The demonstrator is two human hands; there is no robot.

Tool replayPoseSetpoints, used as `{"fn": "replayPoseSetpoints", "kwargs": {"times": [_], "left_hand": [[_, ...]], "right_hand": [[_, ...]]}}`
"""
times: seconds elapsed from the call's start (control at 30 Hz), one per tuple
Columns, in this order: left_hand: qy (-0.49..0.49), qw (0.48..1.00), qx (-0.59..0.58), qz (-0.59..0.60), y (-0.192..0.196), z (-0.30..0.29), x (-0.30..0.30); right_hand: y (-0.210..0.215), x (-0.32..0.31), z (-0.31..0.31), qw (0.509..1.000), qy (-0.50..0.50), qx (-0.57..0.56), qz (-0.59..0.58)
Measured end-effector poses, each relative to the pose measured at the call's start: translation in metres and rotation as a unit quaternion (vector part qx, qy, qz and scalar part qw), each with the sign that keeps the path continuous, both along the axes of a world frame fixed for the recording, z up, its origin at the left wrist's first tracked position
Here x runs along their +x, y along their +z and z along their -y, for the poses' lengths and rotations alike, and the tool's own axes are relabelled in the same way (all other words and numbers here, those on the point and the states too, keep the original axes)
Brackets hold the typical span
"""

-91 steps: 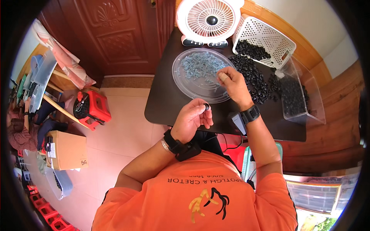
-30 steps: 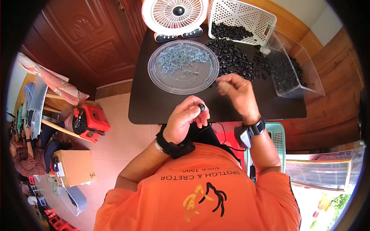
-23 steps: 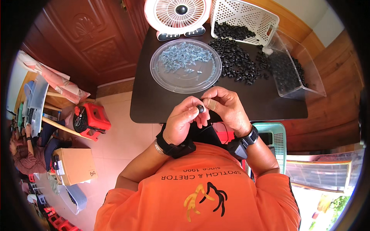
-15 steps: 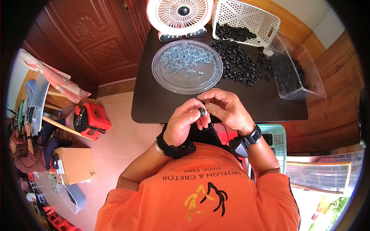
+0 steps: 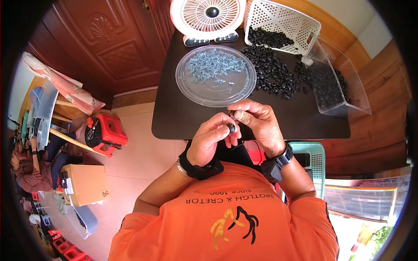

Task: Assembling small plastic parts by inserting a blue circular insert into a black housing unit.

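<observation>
Currently | clr tray (image 5: 204,96): bluish bits (image 5: 213,63) | wht bskt (image 5: 287,19): blk pcs (image 5: 270,38) | bin (image 5: 355,89): ditto

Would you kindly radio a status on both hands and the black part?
Left hand pinching rounded black part. Right hand close beside, small dark piece at its fingertips, grip unclear. Clear round tray of bluish pieces beyond, not between hands.

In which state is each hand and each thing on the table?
Left hand, closed on a black part
Right hand, pinching a dark piece
Round clear tray, flat, bearing small bluish pieces
White basket, holding black pieces
Clear box, holding black pieces
Loose black pieces, heaped on the table
Fan, upright; running or not, unclear
</observation>
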State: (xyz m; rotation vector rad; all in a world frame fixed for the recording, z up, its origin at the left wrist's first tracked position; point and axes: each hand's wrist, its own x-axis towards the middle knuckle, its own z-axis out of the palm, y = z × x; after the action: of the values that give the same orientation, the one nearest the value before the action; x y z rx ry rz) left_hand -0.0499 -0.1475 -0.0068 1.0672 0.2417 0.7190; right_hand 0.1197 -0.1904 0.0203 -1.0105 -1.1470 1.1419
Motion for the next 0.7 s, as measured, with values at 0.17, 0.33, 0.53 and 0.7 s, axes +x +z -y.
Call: {"fn": "replayPoseSetpoints", "kwargs": {"times": [0.17, 0.33, 0.53, 0.7], "left_hand": [[-0.001, 1.000, 0.003, 0.002, 0.000, -0.001, 0.001], [-0.006, 1.000, 0.005, -0.002, 0.000, -0.002, 0.001], [0.026, 0.998, 0.045, -0.025, 0.005, -0.001, 0.000], [0.008, 0.997, 0.068, -0.028, 0.001, -0.003, -0.002]], "right_hand": [[0.003, 0.006, -0.001, 1.000, 0.013, -0.013, 0.019], [0.015, 0.006, -0.001, 0.997, 0.033, -0.004, 0.073], [0.039, 0.014, 0.005, 0.965, 0.048, 0.109, 0.233], [0.041, 0.014, 0.006, 0.956, 0.065, 0.119, 0.260]]}}
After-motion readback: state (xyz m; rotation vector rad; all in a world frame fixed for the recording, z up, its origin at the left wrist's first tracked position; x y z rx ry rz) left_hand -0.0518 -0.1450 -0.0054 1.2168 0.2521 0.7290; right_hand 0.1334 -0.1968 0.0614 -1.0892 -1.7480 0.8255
